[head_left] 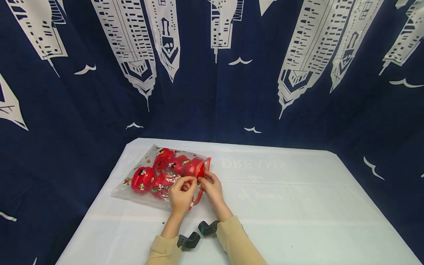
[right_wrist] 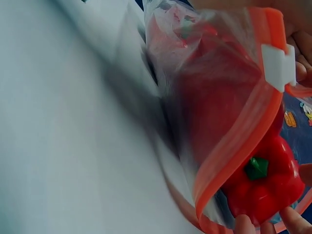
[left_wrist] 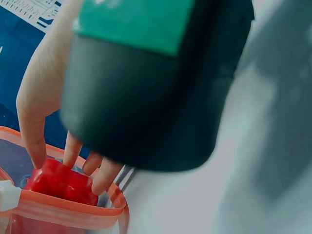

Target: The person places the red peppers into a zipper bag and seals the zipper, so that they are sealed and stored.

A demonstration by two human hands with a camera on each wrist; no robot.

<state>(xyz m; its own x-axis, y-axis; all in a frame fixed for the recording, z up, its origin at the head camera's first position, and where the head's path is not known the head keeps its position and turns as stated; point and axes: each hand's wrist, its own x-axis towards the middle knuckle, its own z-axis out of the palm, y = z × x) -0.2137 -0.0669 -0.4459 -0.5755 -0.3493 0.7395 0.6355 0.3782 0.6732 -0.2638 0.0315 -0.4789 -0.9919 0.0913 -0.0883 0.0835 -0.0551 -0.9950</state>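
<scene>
Mostly blurred wrist views, hands (head_left: 197, 187) hide bag (head_left: 145, 173) opening, pepper (right_wrist: 265, 183) half-covered

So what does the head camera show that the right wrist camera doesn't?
Only the head view shows the white-covered table, the dark blue curtain printed with white skyscrapers, both hands, left hand and right hand, and the whole bag with several red items inside. Only the right wrist view shows the white slider clip on the orange zip strip and a red bell pepper with its green stem at the mouth. Both show the clear plastic zip bag.
</scene>
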